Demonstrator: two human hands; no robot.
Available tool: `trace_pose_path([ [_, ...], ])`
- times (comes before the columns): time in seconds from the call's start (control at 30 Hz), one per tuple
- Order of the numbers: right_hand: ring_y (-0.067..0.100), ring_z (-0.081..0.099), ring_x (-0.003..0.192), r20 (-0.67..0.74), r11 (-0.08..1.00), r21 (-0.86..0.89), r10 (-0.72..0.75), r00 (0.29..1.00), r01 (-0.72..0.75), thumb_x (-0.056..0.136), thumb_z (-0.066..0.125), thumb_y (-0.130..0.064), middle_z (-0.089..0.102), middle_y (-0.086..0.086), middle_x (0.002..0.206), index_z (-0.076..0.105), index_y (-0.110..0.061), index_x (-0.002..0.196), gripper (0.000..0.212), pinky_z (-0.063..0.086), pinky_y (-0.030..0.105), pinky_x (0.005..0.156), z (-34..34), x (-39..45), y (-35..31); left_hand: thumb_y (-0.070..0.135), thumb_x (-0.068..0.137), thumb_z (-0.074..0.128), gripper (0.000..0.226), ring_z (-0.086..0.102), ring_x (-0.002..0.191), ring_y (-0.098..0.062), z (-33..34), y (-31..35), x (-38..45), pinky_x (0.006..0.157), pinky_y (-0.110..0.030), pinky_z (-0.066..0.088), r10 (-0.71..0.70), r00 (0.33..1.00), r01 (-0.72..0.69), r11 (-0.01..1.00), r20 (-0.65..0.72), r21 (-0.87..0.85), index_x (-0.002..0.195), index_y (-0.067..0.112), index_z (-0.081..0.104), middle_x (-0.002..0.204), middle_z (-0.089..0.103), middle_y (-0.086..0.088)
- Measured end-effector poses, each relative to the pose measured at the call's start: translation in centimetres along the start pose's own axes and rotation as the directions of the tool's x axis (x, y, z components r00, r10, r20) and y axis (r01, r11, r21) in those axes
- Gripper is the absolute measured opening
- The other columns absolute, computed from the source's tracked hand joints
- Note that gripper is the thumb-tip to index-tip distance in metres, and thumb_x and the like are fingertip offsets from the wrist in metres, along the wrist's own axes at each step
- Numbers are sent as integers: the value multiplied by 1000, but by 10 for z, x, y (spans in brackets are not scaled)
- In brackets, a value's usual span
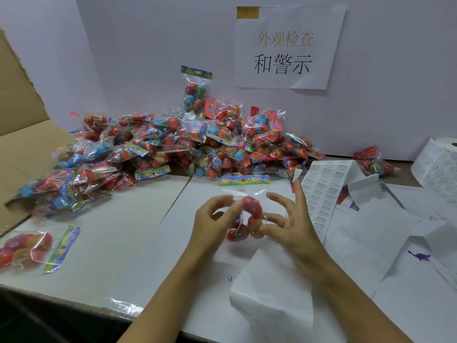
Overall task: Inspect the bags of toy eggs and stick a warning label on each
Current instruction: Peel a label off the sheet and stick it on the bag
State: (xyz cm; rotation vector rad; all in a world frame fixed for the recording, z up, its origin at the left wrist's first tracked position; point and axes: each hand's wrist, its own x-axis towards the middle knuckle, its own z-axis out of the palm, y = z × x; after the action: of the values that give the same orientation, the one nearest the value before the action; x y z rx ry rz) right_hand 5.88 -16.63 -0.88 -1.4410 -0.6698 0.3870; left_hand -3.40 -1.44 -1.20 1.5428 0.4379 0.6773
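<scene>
Head view puts you at a white tabletop (138,233) covered in sheets of white paper, with a pale wall board (153,45) standing along the far side and an open brown cardboard box (22,134) at the far left. One printed paper sign (286,47) with dark characters is stuck to that board, held by a strip of yellow tape at its top left corner. Against the board lies one big heap of bagged toy eggs (188,144), too many and too tangled to count; one bag stands upright at its top. Two more bags lie apart: a single bag (27,248) near your left edge, and another bag (376,164) at the far right, just behind a long strip of warning labels (324,191) that runs toward you. A second label sheet (437,167) curls at the far right edge. One small purple dinosaur mark (419,256) shows on the paper at near right. In the near middle you hold one clear bag of red eggs (247,216) between both hands, just above the paper, its colourful header card pointing away from you. Your left hand (212,224) pinches the bag's left side with curled fingers; your right hand (291,224) touches its right side with fingers spread, though motion blur hides the exact grip.
</scene>
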Motion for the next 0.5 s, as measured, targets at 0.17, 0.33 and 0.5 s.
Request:
trace_pose_path([
  [0.17, 17, 71, 106, -36, 995, 81, 56, 998, -53, 77, 80, -15, 75, 3, 114, 8, -29, 160, 111, 57, 27, 84, 4, -1, -7, 17, 94, 73, 17, 69, 67, -11, -1, 1, -2, 58, -20, 54, 51, 996, -49, 998, 78, -30, 82, 26, 79, 72, 72, -2],
  [0.33, 18, 72, 102, -85, 996, 89, 34, 996, -27, 78, 80, -7, 78, 4, 100, 15, -24, 159, 105, 53, 33, 95, 1, 0, -7, 12, 93, 72, 21, 69, 78, -8, 0, 2, -2, 66, -17, 53, 41, 988, -36, 999, 150, -36, 78, 25, 80, 81, 74, 1],
  [0.5, 20, 74, 90, -94, 991, 132, 41, 995, -28, 81, 76, 6, 77, 9, 91, 17, -23, 158, 102, 58, 24, 80, 3, 1, -4, 18, 89, 78, 7, 73, 82, -12, 0, 2, -4, 64, -21, 56, 65, 985, -52, 995, 160, -85, 83, 23, 76, 91, 76, 0],
])
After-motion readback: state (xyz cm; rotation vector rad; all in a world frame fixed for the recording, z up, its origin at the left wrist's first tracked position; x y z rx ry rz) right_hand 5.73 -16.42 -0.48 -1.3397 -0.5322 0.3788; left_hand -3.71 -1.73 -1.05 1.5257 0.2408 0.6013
